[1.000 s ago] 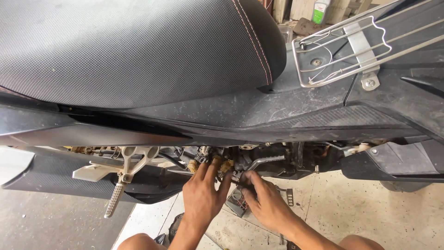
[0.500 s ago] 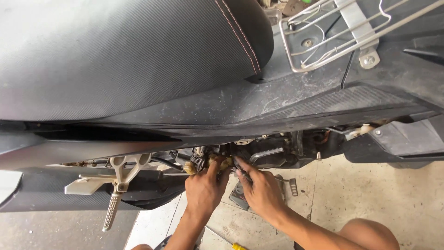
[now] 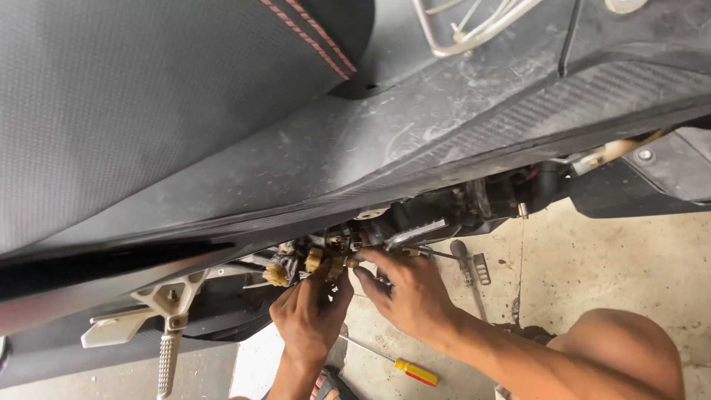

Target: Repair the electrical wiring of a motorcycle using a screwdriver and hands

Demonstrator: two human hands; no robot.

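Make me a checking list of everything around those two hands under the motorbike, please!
Surface: bare concrete floor, stained and dusty.
Job's things: small yellowish connectors and metal parts under the motorbike's grey side panel; both hands work right at them.
Clutter: a screwdriver with a yellow and red handle lies on the floor below the hands; a second dark tool lies to the right of the hands.
Grippers: left hand has fingers curled up at the connectors; right hand reaches in beside it, fingertips on the parts. What each pinches is hidden.
Cables: thin wires near the connectors, too tangled to trace.
Surroundings: black seat, metal rear rack, folded footpeg, the person's knee.
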